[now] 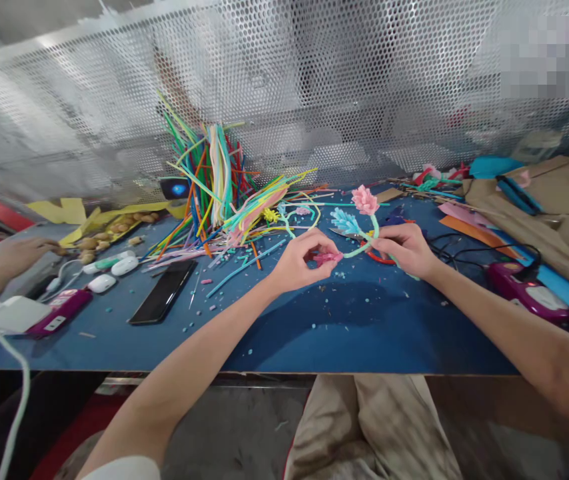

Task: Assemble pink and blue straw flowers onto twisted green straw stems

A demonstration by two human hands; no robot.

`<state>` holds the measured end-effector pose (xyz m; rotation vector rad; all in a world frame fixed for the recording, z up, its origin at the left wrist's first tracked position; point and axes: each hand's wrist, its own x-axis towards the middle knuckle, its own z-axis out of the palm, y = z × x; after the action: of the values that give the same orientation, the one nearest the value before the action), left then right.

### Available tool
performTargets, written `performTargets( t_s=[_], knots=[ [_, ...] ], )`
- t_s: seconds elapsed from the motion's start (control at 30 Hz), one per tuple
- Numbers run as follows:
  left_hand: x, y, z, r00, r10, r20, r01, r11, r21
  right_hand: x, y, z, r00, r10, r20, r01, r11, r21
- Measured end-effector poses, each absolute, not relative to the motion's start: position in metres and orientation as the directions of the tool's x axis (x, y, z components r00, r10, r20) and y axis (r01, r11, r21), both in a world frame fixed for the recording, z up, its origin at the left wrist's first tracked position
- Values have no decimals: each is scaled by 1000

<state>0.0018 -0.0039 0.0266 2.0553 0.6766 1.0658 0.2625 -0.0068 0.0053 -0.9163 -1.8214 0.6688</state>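
Observation:
My left hand (309, 261) pinches a magenta pipe-cleaner flower (328, 257) at the end of a pale green stem (357, 251). The same stem is held farther right between the thumb and fingers of my right hand (404, 248). Above the hands, a pink flower (365, 199) stands at the top of the curved green stem, and a light blue flower (345, 221) points left beside it. Red-handled scissors (383, 259) lie on the table behind my right hand, partly hidden by it.
Colourful pipe cleaners (219, 180) are heaped at the back. A black phone (162, 293) lies left, near white cases and a purple power strip (62, 312). Another person's hand (24, 257) is far left. Right are another power strip (529, 293), cables and brown paper (564, 233).

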Motion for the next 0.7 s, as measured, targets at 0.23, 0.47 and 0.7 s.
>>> performTargets(
  t_s=[0.23, 0.47, 0.7],
  knots=[
    [2, -5, 24, 537, 706, 461, 124, -607, 785, 263, -7, 5, -298, 799, 523, 337, 601, -725],
    [-3, -2, 22, 458, 797, 395, -11, -439, 899, 263, -7, 7, -243, 837, 491, 285, 545, -788],
    [-2, 2, 24, 263, 798, 542, 6, -564, 826, 262, -7, 8, -458, 785, 417, 215, 553, -805]
  ],
)
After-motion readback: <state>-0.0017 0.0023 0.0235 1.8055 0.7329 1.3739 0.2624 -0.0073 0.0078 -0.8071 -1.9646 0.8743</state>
